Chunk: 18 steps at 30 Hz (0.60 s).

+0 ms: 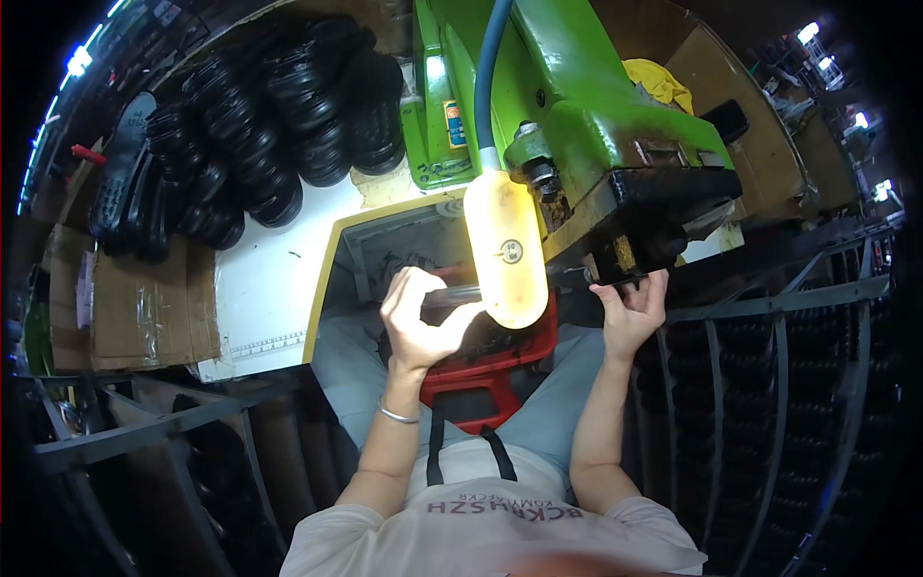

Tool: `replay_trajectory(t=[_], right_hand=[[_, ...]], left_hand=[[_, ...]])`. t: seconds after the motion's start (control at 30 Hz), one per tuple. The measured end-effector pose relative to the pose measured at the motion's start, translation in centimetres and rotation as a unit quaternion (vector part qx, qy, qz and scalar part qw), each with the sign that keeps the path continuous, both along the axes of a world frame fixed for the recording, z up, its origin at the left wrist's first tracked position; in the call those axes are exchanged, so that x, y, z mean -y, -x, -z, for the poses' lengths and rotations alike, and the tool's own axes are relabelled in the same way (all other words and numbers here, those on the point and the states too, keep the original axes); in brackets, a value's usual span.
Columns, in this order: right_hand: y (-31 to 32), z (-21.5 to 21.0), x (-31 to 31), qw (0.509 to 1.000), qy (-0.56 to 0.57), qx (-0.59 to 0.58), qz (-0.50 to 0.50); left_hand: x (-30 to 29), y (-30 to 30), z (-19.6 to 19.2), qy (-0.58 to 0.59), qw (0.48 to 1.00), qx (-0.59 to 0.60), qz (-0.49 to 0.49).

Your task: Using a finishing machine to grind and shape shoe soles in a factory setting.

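Note:
Before me stands a green machine [567, 87] with a dark, greasy head [654, 216]. A yellow oblong lamp head [506, 252] hangs from a blue flexible neck [488, 77] and covers part of the work spot. My left hand [415, 322] is left of the lamp head, fingers and thumb curved about a narrow greyish piece [454, 295]; the lamp hides its far end, so I cannot tell its kind. Below the machine head, the fingers of my right hand [630, 313] are bent together at its underside. What they pinch there is hidden.
Stacks of black shoe soles [255, 135] cover the white worktop [260, 298] at left, beside a cardboard box [159, 308]. Yellow cloth [659, 82] lies in another carton at right. Metal racks [779, 298] flank me, and a red stool [471, 389] shows between my legs.

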State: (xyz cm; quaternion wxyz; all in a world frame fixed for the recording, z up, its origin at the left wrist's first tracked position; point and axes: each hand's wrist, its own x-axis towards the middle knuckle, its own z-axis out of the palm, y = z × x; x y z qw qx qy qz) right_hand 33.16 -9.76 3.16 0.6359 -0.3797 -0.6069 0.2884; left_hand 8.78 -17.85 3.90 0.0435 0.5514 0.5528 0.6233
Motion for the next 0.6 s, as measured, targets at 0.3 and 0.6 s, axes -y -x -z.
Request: replay_trajectory(t=[0.3, 0.6], right_hand=[[4.4, 1.4, 2.2, 0.995, 0.029, -0.036, -0.093], [4.5, 0.0, 3.1, 0.991, -0.073, 0.053, -0.095]], left_hand=[[4.6, 4.7, 2.2, 0.068, 0.996, 0.055, -0.013], [4.6, 2.6, 0.8, 0.115, 0.993, -0.032, 0.018]])
